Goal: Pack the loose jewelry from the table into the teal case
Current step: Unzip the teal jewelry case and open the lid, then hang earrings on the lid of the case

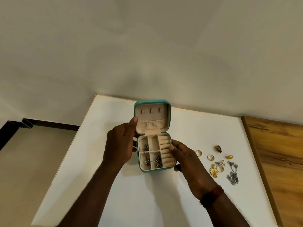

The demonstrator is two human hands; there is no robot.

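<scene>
The teal case [169,112] stands open on the white table [164,202], its lid tilted up and back. Its beige inside has small square compartments on the left and ring rolls on the right. Dark silver pieces [146,147] lie in the left compartments. My left hand [119,145] grips the case's left side, thumb up on the lid's edge. My right hand [188,159] holds the right side, thumb resting on the ring rolls. Loose jewelry lies to the right: gold rings [198,153], a gold pendant [213,171], a silver chain piece [232,175].
A wooden surface [282,161] adjoins the white table on the right. The table's left edge drops to a beige floor [24,161]. A pale wall rises right behind the case. A red band sits on my right wrist [211,195].
</scene>
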